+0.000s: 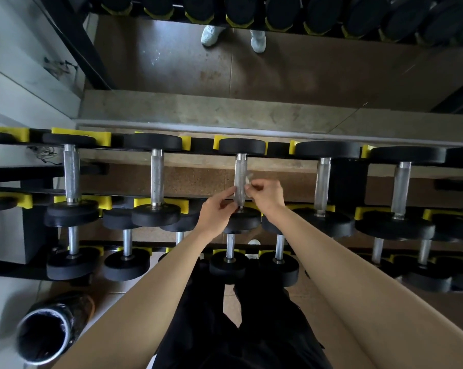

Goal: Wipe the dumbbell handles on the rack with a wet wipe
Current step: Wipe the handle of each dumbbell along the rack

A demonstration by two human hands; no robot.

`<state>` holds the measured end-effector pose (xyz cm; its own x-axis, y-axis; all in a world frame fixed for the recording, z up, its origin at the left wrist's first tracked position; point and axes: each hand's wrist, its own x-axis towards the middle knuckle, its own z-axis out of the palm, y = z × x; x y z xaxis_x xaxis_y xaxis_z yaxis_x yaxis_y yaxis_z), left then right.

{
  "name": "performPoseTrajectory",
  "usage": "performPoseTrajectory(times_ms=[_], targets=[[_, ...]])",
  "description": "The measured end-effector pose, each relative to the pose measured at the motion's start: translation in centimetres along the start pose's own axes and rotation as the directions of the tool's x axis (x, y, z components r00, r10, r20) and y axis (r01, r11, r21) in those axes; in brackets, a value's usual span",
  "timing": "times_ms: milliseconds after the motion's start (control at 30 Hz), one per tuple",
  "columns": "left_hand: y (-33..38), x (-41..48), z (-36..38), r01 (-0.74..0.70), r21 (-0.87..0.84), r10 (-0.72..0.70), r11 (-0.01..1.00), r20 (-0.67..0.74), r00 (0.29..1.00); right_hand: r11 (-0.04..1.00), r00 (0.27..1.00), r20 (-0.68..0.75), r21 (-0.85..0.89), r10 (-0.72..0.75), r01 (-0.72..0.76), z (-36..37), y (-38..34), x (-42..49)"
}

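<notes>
A rack [96, 137] with yellow cradles holds a top row of black dumbbells with knurled metal handles. Both my hands meet at the middle dumbbell's handle [240, 169]. My right hand [266, 194] pinches a small white wet wipe [248, 179] against the handle's right side. My left hand [218, 210] reaches in from the left, its fingertips touching the handle's lower part; whether they also pinch the wipe is hidden. Neighbouring handles stand to the left [156, 177] and right [322, 182].
A lower row of smaller dumbbells [229, 259] sits near my legs. A cylindrical bin with a dark liner [45, 334] stands on the floor at lower left. A wall mirror behind the rack reflects the floor, dumbbells and white shoes [210, 35].
</notes>
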<state>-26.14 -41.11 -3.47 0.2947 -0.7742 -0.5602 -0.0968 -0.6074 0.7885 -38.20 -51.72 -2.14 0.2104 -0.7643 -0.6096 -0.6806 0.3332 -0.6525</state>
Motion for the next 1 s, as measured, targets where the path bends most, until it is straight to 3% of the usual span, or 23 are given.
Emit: performPoseTrajectory(times_ms=[100,200,333,433,533,667,800,1000], targets=[[0.5,0.0,0.2,-0.007,-0.012,0.007,1.000,-0.052,0.999,0.997,0.993,0.109,-0.057,0.052,-0.046,-0.5,1.3,-0.9],[0.8,-0.1,0.5,-0.022,-0.017,0.020,1.000,-0.127,0.992,0.998,0.993,0.105,-0.041,0.061,-0.057,-1.4,1.1,-0.9],[1.1,-0.1,0.7,-0.070,-0.071,0.055,0.995,-0.185,0.981,0.992,0.992,0.076,-0.073,-0.100,0.106,-2.9,-0.1,-1.3],[1.8,0.2,0.5,-0.159,-0.089,0.144,0.983,-0.159,0.977,0.966,0.965,0.158,-0.121,-0.210,0.230,-3.4,-0.7,-1.5],[2.6,0.7,-0.4,-0.234,-0.027,0.233,0.972,-0.047,0.971,0.961,0.949,0.192,-0.070,-0.252,0.269,-3.2,-1.1,-1.1],[3.4,1.8,-1.3,-0.280,-0.083,0.287,0.956,0.102,0.952,0.967,0.965,0.124,0.138,-0.232,0.214,-3.1,-2.1,-0.2],[4.3,3.6,-1.5,-0.269,0.026,0.270,0.963,-0.036,0.962,0.958,0.989,0.033,0.255,-0.143,0.130,-2.4,-2.8,0.8],[4.8,5.1,-2.1,-0.078,-0.313,0.038,0.946,-0.132,0.991,0.985,0.985,-0.163,0.148,-0.062,0.086,-1.9,-3.0,2.2]])
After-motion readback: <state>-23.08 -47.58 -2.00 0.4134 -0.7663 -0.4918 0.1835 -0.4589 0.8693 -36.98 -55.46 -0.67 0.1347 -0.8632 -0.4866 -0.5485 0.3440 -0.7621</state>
